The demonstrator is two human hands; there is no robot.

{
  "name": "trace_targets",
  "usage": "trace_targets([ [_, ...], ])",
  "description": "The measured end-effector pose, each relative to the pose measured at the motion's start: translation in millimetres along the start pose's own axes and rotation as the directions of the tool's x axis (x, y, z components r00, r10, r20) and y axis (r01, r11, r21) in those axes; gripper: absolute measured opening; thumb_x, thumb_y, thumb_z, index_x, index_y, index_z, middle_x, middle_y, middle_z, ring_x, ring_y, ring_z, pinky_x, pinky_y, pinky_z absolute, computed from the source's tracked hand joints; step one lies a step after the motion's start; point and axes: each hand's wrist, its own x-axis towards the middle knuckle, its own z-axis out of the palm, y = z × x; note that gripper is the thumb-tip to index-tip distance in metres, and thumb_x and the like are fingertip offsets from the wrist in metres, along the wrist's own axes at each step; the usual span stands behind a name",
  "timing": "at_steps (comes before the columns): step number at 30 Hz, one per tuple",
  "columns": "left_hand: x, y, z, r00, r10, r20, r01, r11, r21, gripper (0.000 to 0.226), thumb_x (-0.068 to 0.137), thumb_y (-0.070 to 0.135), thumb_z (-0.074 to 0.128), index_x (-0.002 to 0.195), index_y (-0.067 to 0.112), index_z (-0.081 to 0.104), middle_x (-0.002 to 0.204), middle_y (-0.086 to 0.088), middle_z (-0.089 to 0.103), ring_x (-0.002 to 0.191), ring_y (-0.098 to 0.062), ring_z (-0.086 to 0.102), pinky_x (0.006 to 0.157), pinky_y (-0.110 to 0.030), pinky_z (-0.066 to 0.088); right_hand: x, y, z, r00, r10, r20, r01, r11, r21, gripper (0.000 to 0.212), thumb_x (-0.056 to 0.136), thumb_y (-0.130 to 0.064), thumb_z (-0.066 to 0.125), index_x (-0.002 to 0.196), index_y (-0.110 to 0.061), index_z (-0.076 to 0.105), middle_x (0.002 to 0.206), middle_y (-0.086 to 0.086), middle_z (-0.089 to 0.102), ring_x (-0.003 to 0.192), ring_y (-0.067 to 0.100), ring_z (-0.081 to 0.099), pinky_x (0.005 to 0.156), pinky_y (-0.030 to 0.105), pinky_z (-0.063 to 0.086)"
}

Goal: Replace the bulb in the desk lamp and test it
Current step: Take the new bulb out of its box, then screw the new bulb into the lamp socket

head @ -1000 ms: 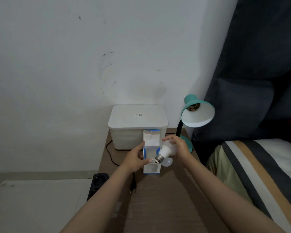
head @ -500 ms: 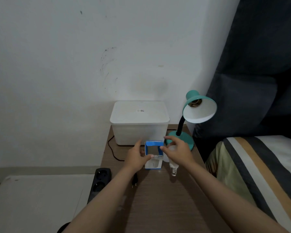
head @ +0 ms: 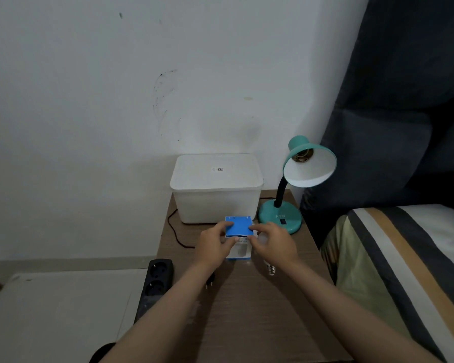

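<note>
Power strip (head: 157, 280) hangs off the table (head: 247, 310) edge at about 9 o'clock. Left hand (head: 215, 244) has its fingers curled onto the blue flap of the bulb box (head: 238, 227), and the right hand (head: 274, 243) pinches the flap's other side, so both are pressing it down. Can't tell what's in the box now. Behind, at 12 o'clock, sits a lidded white tub (head: 216, 189), contents hidden. A bulb (head: 270, 269) lies on the table just under the right hand, screw end toward me. Teal lamp (head: 296, 184) at 2 o'clock, socket empty.

Lower centre of the frame: bare table (head: 260, 310) surface, passable. Centre is blocked by the white bin (head: 216, 189), lamp (head: 294, 184) and carton (head: 238, 233).
</note>
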Motion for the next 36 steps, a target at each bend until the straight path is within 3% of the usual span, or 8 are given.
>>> trace_targets([
  [3,-1,1,1,1.000,0.009,0.002,-0.009,1.000,0.018,0.044,0.084,0.030,0.068,0.125,0.019,0.057,0.121,-0.007,0.064,0.089,-0.014,0.065,0.076,-0.034,0.057,-2,1,0,1.000,0.016,0.022,-0.016,1.000,-0.004,0.035,0.084,-0.040,0.062,0.116,-0.025,0.065,0.107,-0.001,0.065,0.093,0.011,0.058,0.070,0.023,0.046],
  [11,-2,2,1,1.000,-0.010,-0.005,0.010,0.999,0.034,0.044,0.084,0.033,0.068,0.125,0.019,0.059,0.121,-0.005,0.065,0.093,-0.014,0.064,0.081,-0.030,0.054,-5,-2,-5,0.996,0.084,0.034,-0.088,0.988,0.125,0.027,0.083,-0.041,0.064,0.103,-0.024,0.070,0.101,-0.001,0.065,0.093,0.011,0.058,0.073,0.023,0.043],
  [16,-4,7,4,1.000,-0.009,0.005,0.009,0.993,0.116,0.044,0.089,0.030,0.059,0.130,0.016,0.051,0.129,-0.008,0.052,0.115,-0.022,0.051,0.087,-0.024,0.041,-13,-6,-30,0.973,0.097,0.211,-0.184,0.876,0.445,0.032,0.080,-0.008,0.065,0.109,-0.022,0.063,0.120,0.002,0.052,0.106,0.012,0.051,0.081,0.014,0.041],
  [21,3,26,0,0.997,0.068,-0.026,-0.066,0.995,0.079,0.042,0.088,0.028,0.060,0.125,0.011,0.051,0.124,-0.009,0.049,0.114,-0.023,0.050,0.090,-0.027,0.041,-21,1,-68,0.954,-0.002,0.301,-0.117,0.920,0.375,0.047,0.082,-0.008,0.063,0.114,-0.038,0.048,0.127,0.002,0.044,0.113,0.017,0.049,0.091,0.016,0.039],
  [26,22,68,-8,0.970,0.231,-0.076,-0.230,0.973,0.024,0.044,0.089,0.024,0.060,0.129,0.011,0.049,0.131,-0.007,0.048,0.121,-0.020,0.047,0.096,-0.023,0.036,-23,14,-111,0.997,0.081,0.005,-0.080,0.965,0.251,0.050,0.077,-0.033,0.072,0.121,-0.031,0.048,0.123,-0.002,0.049,0.106,0.014,0.053,0.093,0.035,0.048],
  [29,36,100,-9,0.933,0.345,-0.101,-0.346,0.938,-0.001,0.045,0.090,0.023,0.059,0.132,0.015,0.046,0.138,-0.005,0.044,0.129,-0.016,0.040,0.104,-0.023,0.031,-21,15,-132,0.982,0.109,-0.154,-0.064,0.960,0.272,0.047,0.081,-0.041,0.067,0.120,-0.040,0.042,0.116,-0.005,0.042,0.095,0.010,0.054,0.084,0.033,0.050],
  [33,58,133,-6,0.853,0.506,-0.126,-0.512,0.859,-0.012,0.048,0.089,0.016,0.058,0.134,0.016,0.044,0.139,-0.005,0.044,0.130,-0.014,0.040,0.109,-0.027,0.033,-12,15,-142,0.925,0.112,-0.362,0.032,0.929,0.368,0.045,0.080,-0.033,0.071,0.116,-0.043,0.046,0.113,-0.003,0.036,0.093,0.005,0.053,0.077,0.015,0.048],
  [36,77,145,-4,0.791,0.600,-0.115,-0.598,0.799,0.060,0.046,0.089,0.013,0.058,0.133,0.018,0.048,0.138,-0.005,0.046,0.128,-0.016,0.044,0.103,-0.027,0.040,1,16,-137,0.923,0.081,-0.377,0.084,0.912,0.401,0.052,0.079,-0.020,0.071,0.121,-0.037,0.046,0.117,-0.004,0.030,0.102,0.011,0.053,0.086,0.022,0.052],
])
